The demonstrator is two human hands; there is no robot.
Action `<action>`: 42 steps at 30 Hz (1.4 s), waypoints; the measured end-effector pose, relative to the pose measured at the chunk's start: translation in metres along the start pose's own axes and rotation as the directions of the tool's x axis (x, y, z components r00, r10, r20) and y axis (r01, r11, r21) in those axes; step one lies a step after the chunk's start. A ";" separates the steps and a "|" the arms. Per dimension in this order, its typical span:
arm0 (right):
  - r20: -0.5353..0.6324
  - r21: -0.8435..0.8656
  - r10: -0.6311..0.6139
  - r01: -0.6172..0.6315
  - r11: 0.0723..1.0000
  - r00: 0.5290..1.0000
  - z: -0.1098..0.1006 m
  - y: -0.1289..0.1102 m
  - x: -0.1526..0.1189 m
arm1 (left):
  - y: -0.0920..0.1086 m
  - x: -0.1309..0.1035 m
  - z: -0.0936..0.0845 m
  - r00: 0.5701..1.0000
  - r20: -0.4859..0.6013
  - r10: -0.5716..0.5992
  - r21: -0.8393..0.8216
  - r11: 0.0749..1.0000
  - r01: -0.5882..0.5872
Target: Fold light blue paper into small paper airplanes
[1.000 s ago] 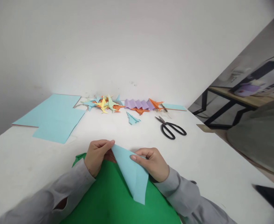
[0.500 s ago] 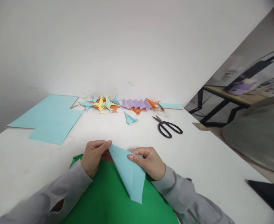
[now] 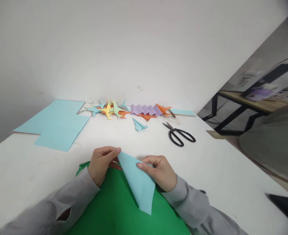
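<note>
Head view: holds a folded light-blue sheet (image 3: pixel 137 179) tilted above green fabric (image 3: pixel 109 202).
Pinches its upper left corner between thumb and fingers of the left hand (image 3: pixel 103 164) — and its right side, likewise, with the right hand (image 3: pixel 160 171). Shows beyond, on a white table (image 3: pixel 124 138): a small folded blue paper (image 3: pixel 139 125), black-handled scissors (image 3: pixel 174 129), coloured paper figures (image 3: pixel 116 110) — and, to the left, flat blue sheets (image 3: pixel 58 124).

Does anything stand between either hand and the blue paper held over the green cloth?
Nothing visible does: the left hand pinches one corner of the held paper, and the right hand grips it directly. The scissors lie beyond.
</note>
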State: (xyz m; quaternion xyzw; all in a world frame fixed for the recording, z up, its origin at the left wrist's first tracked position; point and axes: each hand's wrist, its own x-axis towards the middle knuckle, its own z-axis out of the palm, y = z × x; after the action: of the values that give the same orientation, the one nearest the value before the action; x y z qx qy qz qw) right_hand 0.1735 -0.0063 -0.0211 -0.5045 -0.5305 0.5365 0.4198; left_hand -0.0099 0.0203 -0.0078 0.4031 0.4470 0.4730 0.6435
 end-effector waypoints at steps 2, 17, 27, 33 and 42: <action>-0.007 0.006 0.015 -0.015 1.000 1.000 0.000 0.001 0.000 | 0.000 0.000 -0.001 1.000 0.001 -0.001 -0.023 1.000 0.001; -0.017 -0.006 -0.008 0.008 1.000 1.000 0.002 0.001 0.000 | 0.001 0.001 0.000 1.000 0.009 -0.017 -0.032 0.999 0.017; -0.029 -0.074 -0.027 0.025 0.997 0.999 0.002 0.001 -0.001 | 0.004 -0.001 0.000 0.999 0.013 -0.051 -0.082 0.995 0.052; -0.026 -0.089 -0.024 0.021 0.996 0.999 0.001 0.002 0.000 | 0.001 -0.001 -0.001 1.000 -0.024 0.013 -0.036 0.999 -0.014; -0.026 -0.152 -0.046 0.042 0.988 0.999 0.002 0.000 -0.001 | 0.000 -0.001 -0.002 0.997 -0.060 0.040 -0.017 0.999 -0.041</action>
State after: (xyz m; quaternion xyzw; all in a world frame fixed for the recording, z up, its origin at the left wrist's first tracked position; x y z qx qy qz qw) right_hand 0.1716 -0.0080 -0.0210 -0.5308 -0.5745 0.4779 0.3997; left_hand -0.0122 0.0196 -0.0081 0.3917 0.4534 0.5019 0.6238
